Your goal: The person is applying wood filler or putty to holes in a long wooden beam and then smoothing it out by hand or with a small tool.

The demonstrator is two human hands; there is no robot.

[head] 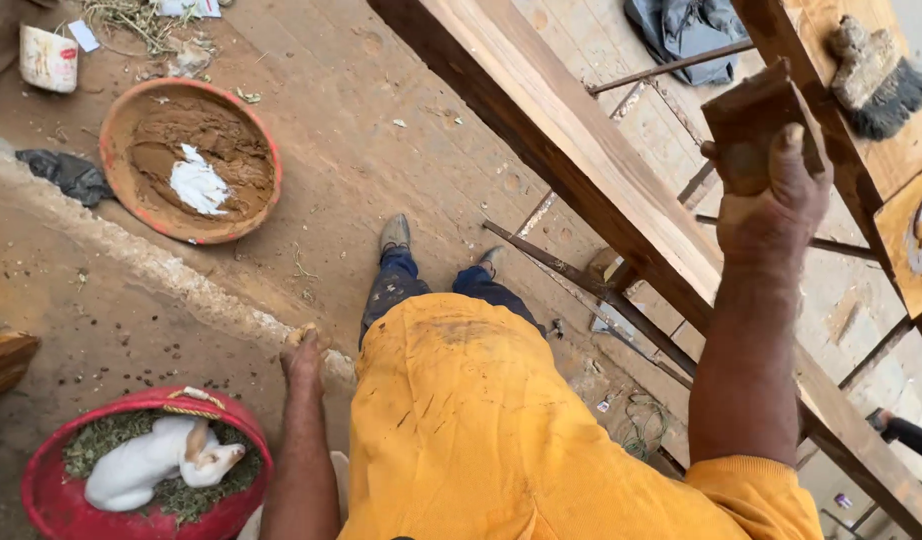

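Observation:
My right hand [771, 190] is raised and grips a dark brown flat block [756, 115], held above a long wooden plank [581, 150] that runs diagonally across the view. My left hand [304, 352] hangs low at my side, fingers curled around a small pale brown lump; what it is cannot be told. My yellow shirt [481, 430] fills the lower middle, with my blue trousers and shoes on the dirt floor below.
An orange basin [116, 115] holding brown paste with a white blob sits on the ground at upper left. A red basin [41, 490] with a white rabbit on greens is at lower left. A brush [876, 80] lies on timber at upper right. Metal rods cross under the plank.

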